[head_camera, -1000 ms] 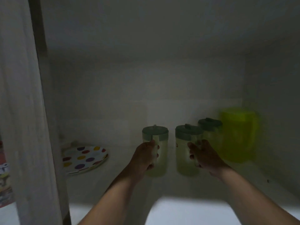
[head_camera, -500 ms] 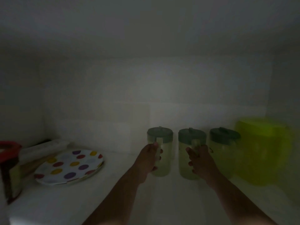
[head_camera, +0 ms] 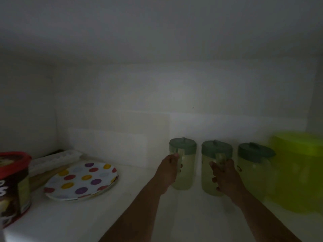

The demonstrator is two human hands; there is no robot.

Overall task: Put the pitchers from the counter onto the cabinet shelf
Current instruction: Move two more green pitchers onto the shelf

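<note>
Pale green plastic with dark green lids: that is what the two pitchers in the hands are made of. The left pitcher (head_camera: 182, 165) and the middle pitcher (head_camera: 215, 167) stand side by side, deep on the white cabinet shelf (head_camera: 139, 206), and they look like they are resting on it. To do this step well, I think each one should sit flat before the fingers let go, and the hands should slide straight back so no handle gets bumped. The left hand (head_camera: 168, 170) is curled round the handle of the left pitcher. The right hand (head_camera: 224, 177) is curled round the handle of the middle pitcher. A third pitcher (head_camera: 253, 165) stands just beside it on the right, so that hand must come out gently. Next to that is a big yellow-green tub (head_camera: 297, 172). A spotted plate (head_camera: 82, 180) lies well apart on the left.
</note>
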